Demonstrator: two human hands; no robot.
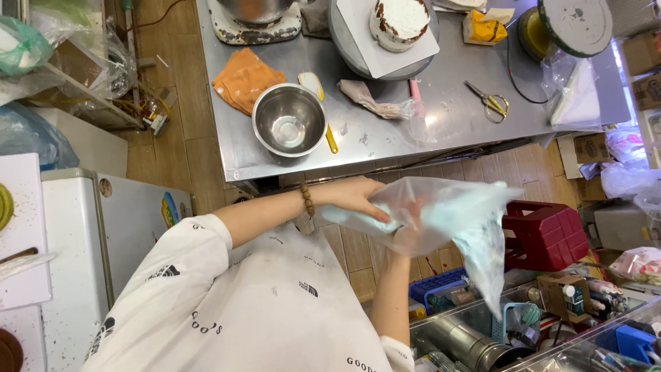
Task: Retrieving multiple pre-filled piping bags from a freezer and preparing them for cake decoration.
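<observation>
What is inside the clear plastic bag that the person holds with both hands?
The clear plastic bag holds pale blue cream, smeared along its inner walls. The right hand is inside it, seen through the plastic; the left hand presses from outside. How much cream lies under the hands cannot be seen.

Piping bag [458, 220] — clear soft plastic, smeared inside with pale blue cream, crumpled and spread wide, tip end hanging downward; held between my left hand [354, 196] and right hand [406, 241], below the tabletop [385, 141] edge.
</observation>
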